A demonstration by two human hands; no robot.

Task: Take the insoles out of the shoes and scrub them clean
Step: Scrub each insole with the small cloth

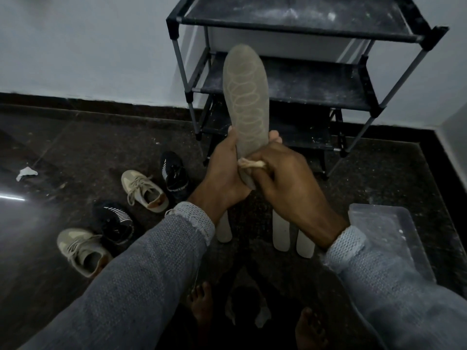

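A grey insole [243, 97] with looped marks on its surface stands upright in front of me. My left hand [223, 170] grips its lower end, fingers curled round the heel part. My right hand [285, 180] pinches a small pale cloth [250, 164] against the insole near its heel. Three pale insoles lie on the floor below my hands: one insole [224, 229] on the left, a second insole [281, 234] and a third insole [305, 245] to the right. Two beige sneakers [145, 190] [80, 250] and two black shoes [174, 175] [115, 222] sit on the floor to the left.
A black shoe rack [303, 92] with dusty shelves stands against the wall behind the insole. A clear plastic box [389, 238] sits on the floor at right. A scrap of paper [26, 172] lies far left. My bare feet [202, 303] show at the bottom.
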